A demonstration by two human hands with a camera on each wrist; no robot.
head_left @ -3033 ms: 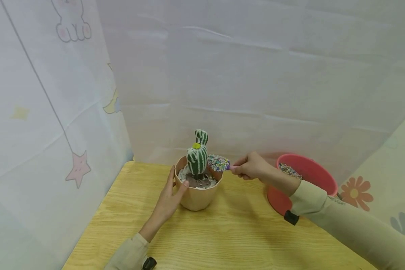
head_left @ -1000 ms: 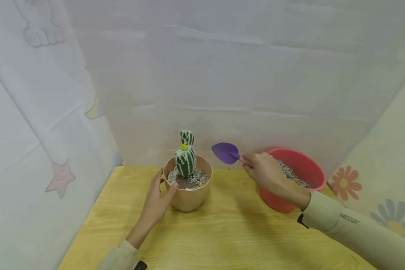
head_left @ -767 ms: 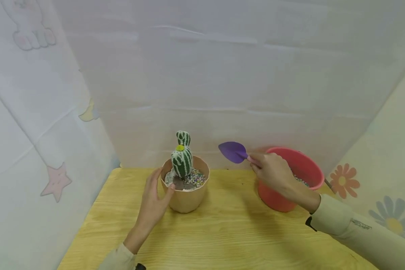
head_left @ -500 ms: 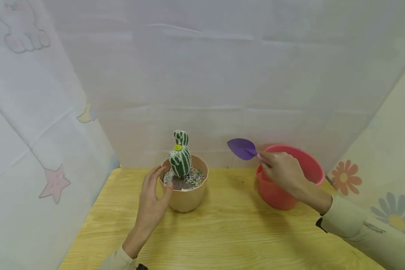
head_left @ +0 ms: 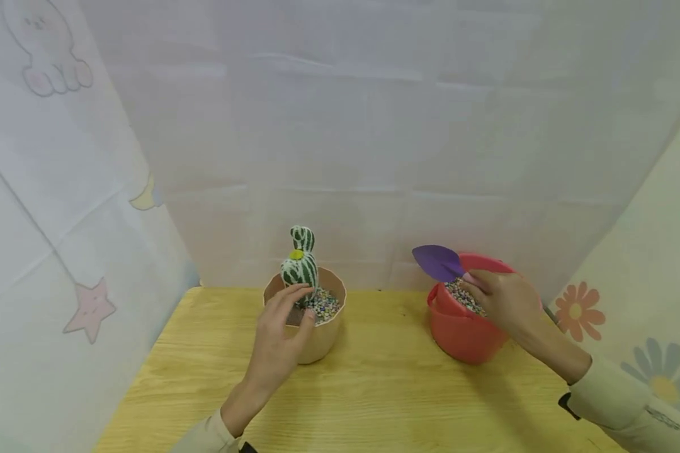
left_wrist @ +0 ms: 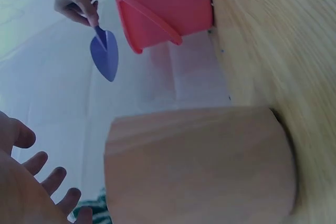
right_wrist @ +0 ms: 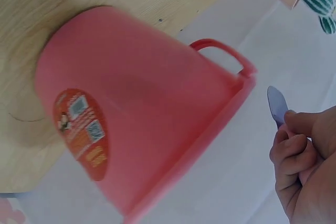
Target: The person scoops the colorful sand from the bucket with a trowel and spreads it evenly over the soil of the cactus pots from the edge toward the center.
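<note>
My right hand [head_left: 507, 305] grips the pink handle of a small trowel, over the red bucket [head_left: 467, 340]. The trowel's purple blade [head_left: 438, 262] points left past the bucket's rim and carries nothing. Colourful pebbles [head_left: 463, 294] lie inside the bucket. My left hand [head_left: 274, 340] hovers at the near side of a beige flowerpot [head_left: 323, 340], fingers loosely bent and thumb apart. In the left wrist view, the left hand's fingers [left_wrist: 52, 182] are spread above the pot's rim, holding nothing. A striped green cactus [head_left: 301, 272] with a yellow flower stands in the pot, pebbles [head_left: 325, 305] at its right.
Both containers stand on a wooden table [head_left: 374, 390], the pot left and the bucket right. A pale printed cloth [head_left: 345, 138] hangs close behind and at the sides. The bucket's handle [right_wrist: 223, 48] hangs at its rim. A few stray pebbles [right_wrist: 160, 20] dot the table.
The pebbles on the trowel are now in the pot, and my right hand has carried the trowel right to the bucket. My left hand has come off the pot's side to over its near rim.
</note>
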